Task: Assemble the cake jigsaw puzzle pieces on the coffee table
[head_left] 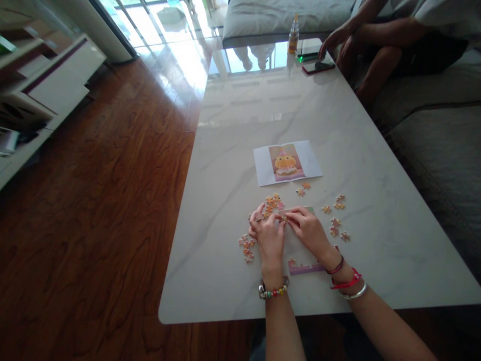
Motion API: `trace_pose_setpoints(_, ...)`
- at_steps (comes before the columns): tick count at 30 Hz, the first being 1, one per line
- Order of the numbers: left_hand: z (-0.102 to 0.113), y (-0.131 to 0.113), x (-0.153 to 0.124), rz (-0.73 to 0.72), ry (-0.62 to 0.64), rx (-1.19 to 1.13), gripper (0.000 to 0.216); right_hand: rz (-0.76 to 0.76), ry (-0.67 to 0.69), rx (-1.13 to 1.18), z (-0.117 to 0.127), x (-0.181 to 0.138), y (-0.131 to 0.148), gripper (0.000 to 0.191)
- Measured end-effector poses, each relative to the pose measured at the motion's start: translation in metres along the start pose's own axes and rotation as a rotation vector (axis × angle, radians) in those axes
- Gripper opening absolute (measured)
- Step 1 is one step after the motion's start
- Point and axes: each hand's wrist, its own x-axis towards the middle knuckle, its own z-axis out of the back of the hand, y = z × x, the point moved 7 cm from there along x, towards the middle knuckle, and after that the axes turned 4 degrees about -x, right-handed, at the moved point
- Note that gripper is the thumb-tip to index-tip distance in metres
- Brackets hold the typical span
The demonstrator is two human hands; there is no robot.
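Risked scattering loose puzzle pieces (247, 244) on the surface (214, 200), at eight o'clock from the left hand (268, 238), through a stray brush. Pinched one small piece (284, 218) between its fingertips and those of the right hand (311, 231); could have bent tabs by forcing. Spotted a bottle (293, 35) at twelve o'clock, holding orange liquid (292, 47).

colourful beads (275, 292), red cord (355, 278) and silver bangle (357, 294) circle the wrists (273, 279).

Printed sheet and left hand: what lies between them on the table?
In the head view, a cluster of puzzle pieces lies on the table between the printed sheet and the left hand.
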Motion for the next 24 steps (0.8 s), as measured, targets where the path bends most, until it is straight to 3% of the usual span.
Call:
trace_pose_setpoints(8, 0.0, -0.004, 0.0, -0.032, -0.007, -0.009, 0.013, 0.007, -0.023, 0.124, 0.004, -0.001, -0.005, 0.029)
trace_pose_setpoints(18, 0.006, -0.012, -0.004, -0.233, 0.065, 0.044, 0.013, -0.052, -0.132, 0.137, 0.027, -0.009, -0.019, 0.024)
trace_pose_setpoints(24, 0.002, -0.015, -0.002, -0.198, 0.022, 0.065, 0.013, -0.114, -0.241, 0.068, 0.057, -0.012, -0.039, 0.022)
